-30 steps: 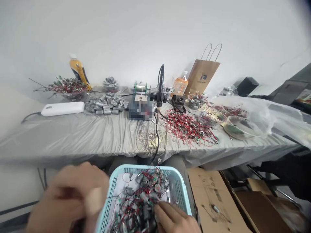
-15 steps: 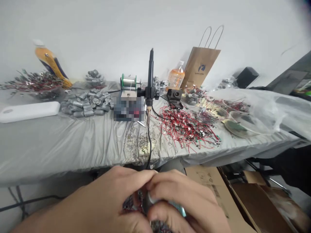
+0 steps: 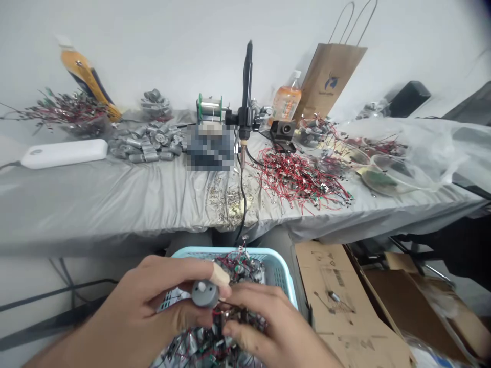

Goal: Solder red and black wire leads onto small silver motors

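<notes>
A grey plastic sheet (image 3: 115,204) covers a long table against a white wall. Beyond a light-blue plastic basket (image 3: 230,251), the sheet carries a soldering iron (image 3: 247,87) upright in its stand and a heap of red-wired parts (image 3: 295,179), while a flattened cardboard box (image 3: 337,291) lies right of the basket. Just above the basket's contents, the left hand (image 3: 153,301) pinches a small round metal motor (image 3: 205,293) between thumb and fingers, with a taped fingertip (image 3: 220,273) pressed near its edge and its flat end facing the camera. The right hand (image 3: 261,322) curls close beside it over thin red wires (image 3: 233,309); whether it is pinching them, I cannot tell. The motor looks light but stiff, and its smooth can may be slippery, so the sides of the can seem the safest hold. Its fine wires look fragile and liable to snag in the tangle of wired motors (image 3: 245,271) filling the basket.
</notes>
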Demonstrator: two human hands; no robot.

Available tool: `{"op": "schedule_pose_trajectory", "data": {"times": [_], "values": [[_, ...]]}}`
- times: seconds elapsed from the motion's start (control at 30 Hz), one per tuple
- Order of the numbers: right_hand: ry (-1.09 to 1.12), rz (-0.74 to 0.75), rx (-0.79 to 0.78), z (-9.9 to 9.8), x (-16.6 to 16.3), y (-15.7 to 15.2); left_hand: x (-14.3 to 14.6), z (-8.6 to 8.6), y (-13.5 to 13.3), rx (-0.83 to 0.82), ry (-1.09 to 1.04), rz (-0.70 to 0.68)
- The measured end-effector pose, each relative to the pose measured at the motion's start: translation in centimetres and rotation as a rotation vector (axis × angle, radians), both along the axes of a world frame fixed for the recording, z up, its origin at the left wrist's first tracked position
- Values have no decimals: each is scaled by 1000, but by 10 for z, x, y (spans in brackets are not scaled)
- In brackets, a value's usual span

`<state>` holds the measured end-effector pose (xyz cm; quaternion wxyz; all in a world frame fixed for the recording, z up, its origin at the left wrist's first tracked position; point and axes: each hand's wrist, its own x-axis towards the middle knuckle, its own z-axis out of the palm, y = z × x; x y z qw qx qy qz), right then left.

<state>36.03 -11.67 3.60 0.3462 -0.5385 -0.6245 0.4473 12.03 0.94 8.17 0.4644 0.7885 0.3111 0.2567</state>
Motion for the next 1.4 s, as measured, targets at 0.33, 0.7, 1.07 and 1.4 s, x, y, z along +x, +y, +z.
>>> {"op": "schedule_pose_trajectory", "data": {"times": [0.33, 0.7, 1.07, 1.4], "values": [[-327, -177, 316, 8, 9, -17, -21, -26, 3, -174, 41, 48], [-317, -172, 399, -1, 0, -23, -10, -44, -10, -245, 76, 1], [-101, -269, 333, -4, 13, -32, -1, -44, -14, -398, -34, 131], [26, -198, 148, -23, 18, -25, -1, -56, -16, -419, -151, 122]]}}
